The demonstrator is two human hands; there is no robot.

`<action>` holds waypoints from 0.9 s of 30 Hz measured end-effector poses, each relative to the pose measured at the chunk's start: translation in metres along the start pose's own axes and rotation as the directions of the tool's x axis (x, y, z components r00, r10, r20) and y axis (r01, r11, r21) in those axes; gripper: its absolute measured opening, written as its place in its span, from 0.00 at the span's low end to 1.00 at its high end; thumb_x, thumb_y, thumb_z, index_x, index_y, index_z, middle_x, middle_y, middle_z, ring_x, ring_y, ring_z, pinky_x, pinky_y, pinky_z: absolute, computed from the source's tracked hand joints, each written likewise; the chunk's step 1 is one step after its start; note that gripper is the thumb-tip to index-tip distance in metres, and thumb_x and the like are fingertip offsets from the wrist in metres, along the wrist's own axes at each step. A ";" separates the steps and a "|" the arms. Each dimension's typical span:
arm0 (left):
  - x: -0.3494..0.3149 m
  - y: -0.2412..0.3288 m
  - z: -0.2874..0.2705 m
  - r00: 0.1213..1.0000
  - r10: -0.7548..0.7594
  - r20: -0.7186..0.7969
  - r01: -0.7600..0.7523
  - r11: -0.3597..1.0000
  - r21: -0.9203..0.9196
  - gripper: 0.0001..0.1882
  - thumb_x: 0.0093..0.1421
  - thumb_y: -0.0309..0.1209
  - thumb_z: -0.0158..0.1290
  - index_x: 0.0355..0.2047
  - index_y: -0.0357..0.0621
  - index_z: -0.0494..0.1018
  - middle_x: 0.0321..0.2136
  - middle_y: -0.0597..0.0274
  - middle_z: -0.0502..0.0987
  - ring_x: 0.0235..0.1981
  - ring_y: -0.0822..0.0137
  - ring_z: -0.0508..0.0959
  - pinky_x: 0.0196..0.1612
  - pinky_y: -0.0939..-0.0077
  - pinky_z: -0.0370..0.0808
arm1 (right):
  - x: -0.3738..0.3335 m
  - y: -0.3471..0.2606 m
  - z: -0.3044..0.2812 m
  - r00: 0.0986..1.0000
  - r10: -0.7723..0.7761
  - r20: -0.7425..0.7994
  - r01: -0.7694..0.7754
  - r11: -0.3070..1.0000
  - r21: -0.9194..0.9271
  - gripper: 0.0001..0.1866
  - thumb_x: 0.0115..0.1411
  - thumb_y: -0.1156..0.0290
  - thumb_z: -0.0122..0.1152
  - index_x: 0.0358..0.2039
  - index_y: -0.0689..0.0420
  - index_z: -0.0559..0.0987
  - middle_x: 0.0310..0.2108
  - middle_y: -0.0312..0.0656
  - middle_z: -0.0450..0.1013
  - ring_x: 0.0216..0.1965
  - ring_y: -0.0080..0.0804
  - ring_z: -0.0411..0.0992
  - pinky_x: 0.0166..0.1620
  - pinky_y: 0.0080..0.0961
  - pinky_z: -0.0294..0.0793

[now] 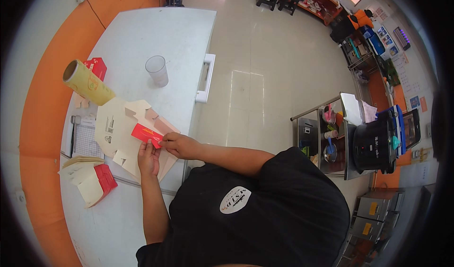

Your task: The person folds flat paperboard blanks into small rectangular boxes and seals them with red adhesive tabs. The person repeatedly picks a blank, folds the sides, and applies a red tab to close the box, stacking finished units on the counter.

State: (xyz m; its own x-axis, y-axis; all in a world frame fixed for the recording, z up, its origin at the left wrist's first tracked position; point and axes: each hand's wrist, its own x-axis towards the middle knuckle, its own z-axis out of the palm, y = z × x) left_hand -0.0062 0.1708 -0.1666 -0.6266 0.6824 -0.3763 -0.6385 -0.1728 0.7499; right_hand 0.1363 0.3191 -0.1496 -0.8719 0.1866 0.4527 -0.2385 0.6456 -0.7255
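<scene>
A flat, unfolded cardboard box blank (118, 125), cream with a red flap (145, 134), lies on the white table (156, 35). My left hand (149, 157) presses on the blank just below the red flap. My right hand (178, 144) pinches the right end of that red flap between thumb and fingers. Both forearms come in from the lower middle, over my black shirt.
A yellow roll (87, 82) and a small red box (97, 68) sit at the table's left. A clear plastic cup (157, 70) stands behind the blank. A half-folded red and cream box (92, 182) rests near left. A steel cart with a black appliance (376, 146) stands right.
</scene>
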 end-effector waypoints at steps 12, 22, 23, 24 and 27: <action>-0.016 -0.003 0.012 0.996 0.074 -0.057 -0.062 0.981 0.184 0.12 0.71 0.21 0.50 0.53 0.32 0.70 0.47 0.55 0.77 0.47 0.66 0.80 0.55 0.68 0.80 | 0.003 -0.001 0.016 0.999 -0.001 0.050 0.011 0.978 -0.207 0.14 0.61 0.73 0.62 0.48 0.61 0.79 0.41 0.46 0.72 0.42 0.45 0.74 0.45 0.35 0.77; -0.025 -0.011 0.020 0.997 0.067 -0.042 -0.055 0.970 0.238 0.15 0.72 0.27 0.50 0.55 0.30 0.71 0.47 0.54 0.78 0.47 0.69 0.80 0.52 0.76 0.79 | 0.026 0.006 0.017 0.931 0.321 0.172 -0.314 0.947 -0.070 0.10 0.66 0.70 0.57 0.41 0.62 0.81 0.41 0.51 0.73 0.43 0.49 0.74 0.47 0.41 0.75; -0.028 -0.012 0.019 0.995 0.041 -0.085 -0.024 0.979 0.201 0.15 0.72 0.29 0.51 0.54 0.32 0.71 0.46 0.55 0.79 0.46 0.70 0.80 0.50 0.77 0.80 | 0.028 0.015 0.021 0.928 0.297 0.226 -0.297 0.954 -0.035 0.10 0.66 0.70 0.57 0.41 0.62 0.81 0.41 0.51 0.73 0.44 0.49 0.74 0.48 0.41 0.74; -0.028 -0.013 0.020 0.991 0.012 -0.135 0.010 0.988 0.157 0.15 0.72 0.32 0.53 0.53 0.34 0.72 0.44 0.56 0.79 0.45 0.70 0.81 0.48 0.78 0.80 | 0.025 0.030 0.021 0.923 0.266 0.278 -0.279 0.960 0.008 0.10 0.66 0.70 0.56 0.40 0.62 0.81 0.42 0.50 0.74 0.46 0.48 0.74 0.50 0.41 0.74; -0.033 -0.008 0.029 0.992 0.070 -0.109 -0.001 0.844 0.537 0.16 0.69 0.36 0.57 0.50 0.35 0.73 0.41 0.57 0.80 0.38 0.69 0.83 0.39 0.79 0.81 | 0.013 0.059 0.004 0.845 0.203 0.495 -0.385 0.874 0.298 0.11 0.67 0.69 0.55 0.43 0.60 0.82 0.47 0.49 0.76 0.50 0.43 0.74 0.54 0.38 0.74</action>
State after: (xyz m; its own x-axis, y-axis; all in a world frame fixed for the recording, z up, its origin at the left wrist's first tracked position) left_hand 0.0324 0.1705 -0.1449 -0.7148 0.5872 -0.3800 -0.2986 0.2350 0.9250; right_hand 0.1095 0.3566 -0.1884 -0.9967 -0.0779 -0.0220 0.0000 0.2718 -0.9623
